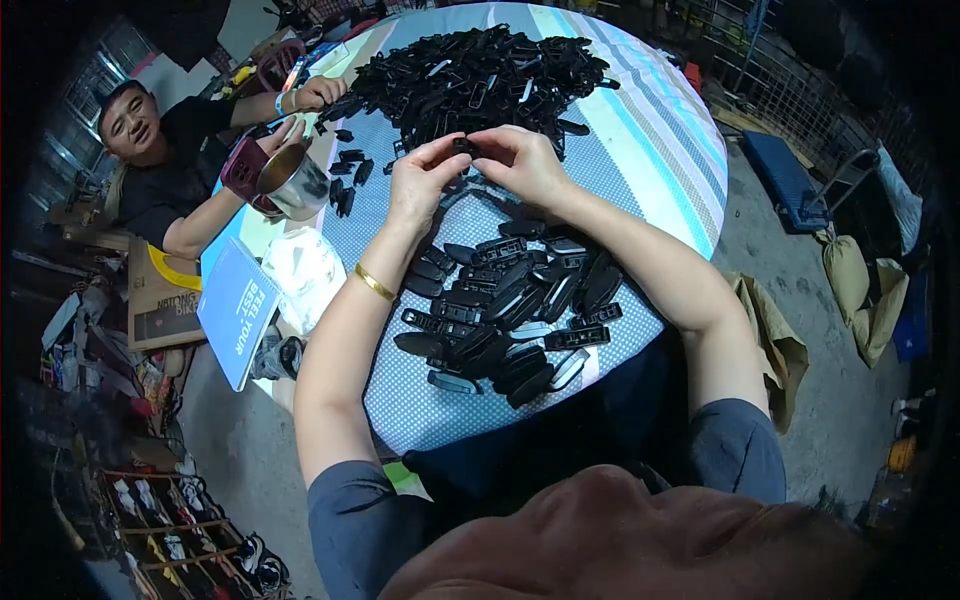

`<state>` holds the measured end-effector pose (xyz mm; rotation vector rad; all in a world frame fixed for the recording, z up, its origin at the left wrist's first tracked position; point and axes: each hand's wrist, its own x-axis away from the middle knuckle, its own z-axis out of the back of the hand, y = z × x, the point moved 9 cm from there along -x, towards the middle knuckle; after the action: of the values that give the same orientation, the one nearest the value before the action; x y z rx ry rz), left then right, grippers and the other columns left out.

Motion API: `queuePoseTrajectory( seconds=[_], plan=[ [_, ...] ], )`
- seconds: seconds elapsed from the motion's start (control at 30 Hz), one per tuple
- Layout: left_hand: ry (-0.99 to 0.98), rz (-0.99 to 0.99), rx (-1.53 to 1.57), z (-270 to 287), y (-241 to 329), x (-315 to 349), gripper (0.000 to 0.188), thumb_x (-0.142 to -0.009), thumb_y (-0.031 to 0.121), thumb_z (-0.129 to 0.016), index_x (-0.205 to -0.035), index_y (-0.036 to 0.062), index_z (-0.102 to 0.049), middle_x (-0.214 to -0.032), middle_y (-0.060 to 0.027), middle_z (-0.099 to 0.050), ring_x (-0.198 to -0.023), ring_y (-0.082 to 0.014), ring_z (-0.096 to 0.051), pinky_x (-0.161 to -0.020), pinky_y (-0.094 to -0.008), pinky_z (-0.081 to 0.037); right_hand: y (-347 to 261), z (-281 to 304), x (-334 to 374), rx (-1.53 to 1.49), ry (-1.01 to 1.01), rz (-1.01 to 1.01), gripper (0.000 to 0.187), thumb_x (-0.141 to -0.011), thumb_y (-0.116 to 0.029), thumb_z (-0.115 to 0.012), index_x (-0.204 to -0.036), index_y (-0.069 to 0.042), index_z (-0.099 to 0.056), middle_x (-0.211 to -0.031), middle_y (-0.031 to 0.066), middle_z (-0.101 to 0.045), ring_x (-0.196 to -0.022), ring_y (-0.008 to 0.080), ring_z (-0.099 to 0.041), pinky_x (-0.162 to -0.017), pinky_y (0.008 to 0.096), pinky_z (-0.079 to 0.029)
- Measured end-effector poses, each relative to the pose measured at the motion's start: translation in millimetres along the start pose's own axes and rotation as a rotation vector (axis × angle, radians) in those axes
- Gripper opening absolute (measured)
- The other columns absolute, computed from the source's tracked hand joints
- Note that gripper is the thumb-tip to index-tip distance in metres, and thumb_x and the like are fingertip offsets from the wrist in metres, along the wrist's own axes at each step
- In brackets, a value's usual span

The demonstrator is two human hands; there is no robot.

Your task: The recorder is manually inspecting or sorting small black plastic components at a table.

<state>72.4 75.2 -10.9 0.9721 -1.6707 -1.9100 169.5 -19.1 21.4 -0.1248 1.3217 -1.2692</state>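
Observation:
Between my fingertips, over the middle of the table, is a small black plastic part [462,146]; its exact kind is mostly hidden by the fingers. My left hand [422,182] pinches it from one side, and my right hand [522,168] closes on it from the other. Just beyond my hands rises a large heap of black plastic parts [480,82]. Between my forearms lies a nearer pile of longer, clip-like black pieces [515,300], some with shiny faces. Several loose black pieces [350,170] are scattered left of my left hand.
A co-worker [165,150] sits at the left, hands by the heap's edge. Near them stand a steel mug [297,187] and a dark red object [243,172]. A white plastic bag [302,268] and blue box [238,312] lie by my left forearm. Patterned cloth covers the round table [660,150].

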Motion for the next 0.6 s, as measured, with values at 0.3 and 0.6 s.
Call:
queuePoseTrajectory(
  seconds=[0.3,0.6],
  plan=[
    [0.049,-0.029,0.024,-11,8,8,0.03,-0.081,0.008,-0.058,-0.109,-0.0021,-0.055,-0.095,-0.0071,-0.061,-0.08,-0.0103,-0.057,-0.071,-0.0201,-0.046,-18,2,4,0.186,0.031,0.136,0.023,-0.069,-0.008,-0.065,-0.09,-0.002,-0.061,-0.081,0.0115,-0.06,-0.071,0.0233,-0.061,-0.064,0.0309,-0.05],
    [-0.149,-0.049,0.191,-18,13,0,0.024,-0.085,0.007,-0.052,-0.106,-0.0019,-0.057,-0.095,-0.0084,-0.061,-0.085,-0.0123,-0.057,-0.078,-0.0228,-0.044,36,-22,7,-0.119,-0.253,-0.323,0.032,-0.074,-0.031,-0.066,-0.081,0.001,-0.063,-0.063,0.0079,-0.059,-0.057,0.0118,-0.054,-0.053,0.0275,-0.042]
  ],
)
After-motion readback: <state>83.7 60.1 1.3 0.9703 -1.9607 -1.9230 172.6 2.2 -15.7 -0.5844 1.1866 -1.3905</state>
